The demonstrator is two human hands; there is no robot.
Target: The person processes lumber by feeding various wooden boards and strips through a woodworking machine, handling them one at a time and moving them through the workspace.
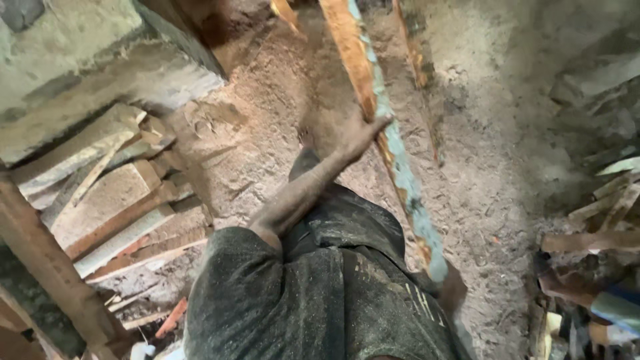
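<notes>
Inspector: Your left hand [357, 137] sits just above the centre of the view, arm reaching up from the dusty dark shirt [313, 293] at six o'clock. The palm lies against the long wooden plank [390, 147], fingers spread along its left edge; it rests on the wood, whether it clasps round the board I cannot tell.

Operator: Where does the plank lie?

Inspector: It runs from twelve o'clock down towards five o'clock, slanting across the sawdust floor [267, 100]. One face shows orange-brown wood, the right edge carries worn pale blue paint. Its lower end disappears beside your shirt.

Operator: And my right hand?

Inspector: Out of the picture; nothing to report on it.

Operator: What else is around me?

Inspector: A second, narrower plank [417, 53] lies close to the right of the first, at one o'clock. At nine o'clock, a stack of rough offcuts [113, 200] lies heaped under a pale block wall [73, 60], well apart from your hand. A brown post [53, 280] slants across at eight o'clock. At four o'clock, more scrap timber [593, 227] is piled, blurred at the edge
</notes>
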